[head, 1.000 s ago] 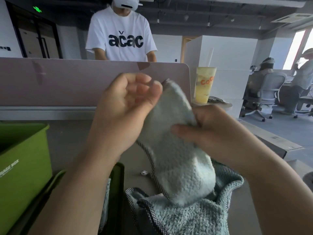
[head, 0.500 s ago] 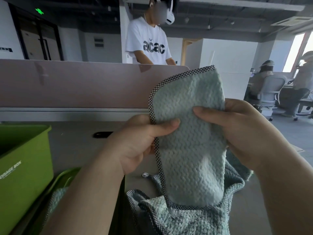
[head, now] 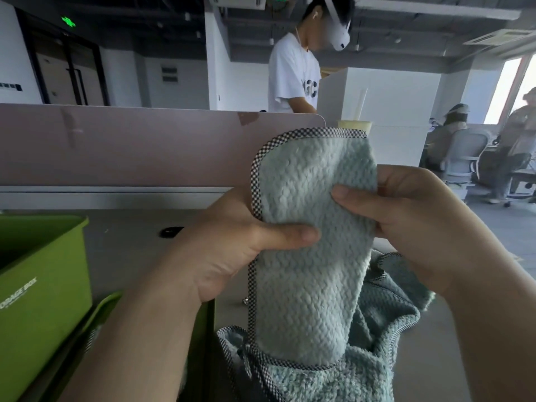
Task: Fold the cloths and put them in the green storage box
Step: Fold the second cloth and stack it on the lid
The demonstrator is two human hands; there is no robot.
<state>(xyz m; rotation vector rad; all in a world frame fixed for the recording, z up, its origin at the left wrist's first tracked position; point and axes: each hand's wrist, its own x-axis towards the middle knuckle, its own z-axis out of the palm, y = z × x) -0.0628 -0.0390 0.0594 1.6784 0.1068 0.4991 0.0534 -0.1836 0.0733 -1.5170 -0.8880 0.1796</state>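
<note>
A pale blue-green cloth (head: 307, 256) with a checked black-and-white hem hangs upright, folded into a narrow strip, in front of me. My left hand (head: 232, 245) grips its left edge, thumb across the front. My right hand (head: 412, 221) pinches its right edge, thumb on the front. More cloths (head: 333, 378) of the same kind lie heaped below it on the desk. The green storage box (head: 43, 285) stands at the left, open at the top; its inside is out of sight.
The green lid (head: 95, 317) of the box lies beside it under my left forearm. A pink desk divider (head: 130, 146) closes off the back of the grey desk (head: 127, 248). A drink cup (head: 355, 126) stands behind the cloth. One person stands beyond the divider; others sit at the right.
The bunched cloth has been straightened into a flat folded strip, held by both hands at its edges. My left hand went from above the cloth to its left edge.
</note>
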